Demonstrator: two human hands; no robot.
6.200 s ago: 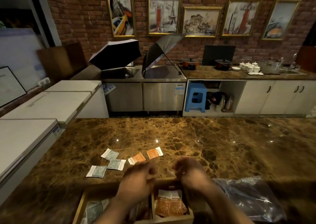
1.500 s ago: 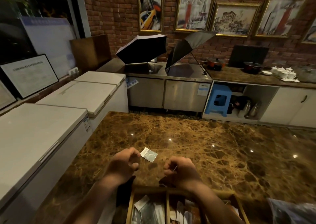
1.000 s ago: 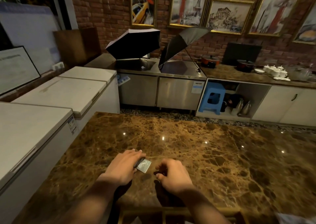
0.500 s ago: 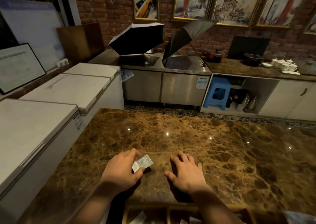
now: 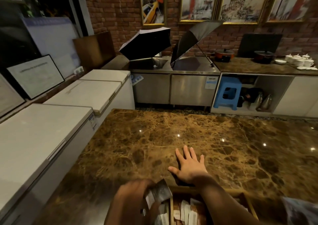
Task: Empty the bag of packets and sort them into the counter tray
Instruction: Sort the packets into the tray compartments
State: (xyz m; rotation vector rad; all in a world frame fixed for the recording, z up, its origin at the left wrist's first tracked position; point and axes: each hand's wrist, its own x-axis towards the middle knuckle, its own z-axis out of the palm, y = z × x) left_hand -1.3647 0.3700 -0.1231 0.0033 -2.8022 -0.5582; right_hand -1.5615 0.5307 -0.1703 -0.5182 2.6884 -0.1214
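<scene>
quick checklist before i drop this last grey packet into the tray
1. Packet held: ok. The left hand pinches the grey packet.
2. Packet over the tray: ok. It hangs above the left end of the wooden tray.
3. Right compartment for grey packets: cannot tell. The hand hides the slot below, and the view is blurred.
4. Right hand out of the way: ok. The right hand lies flat on the marble counter beyond the tray.
5. Loose packets left on the counter: ok, none in view.
6. Bag emptied: cannot tell. Only a corner of the plastic bag shows.
</scene>
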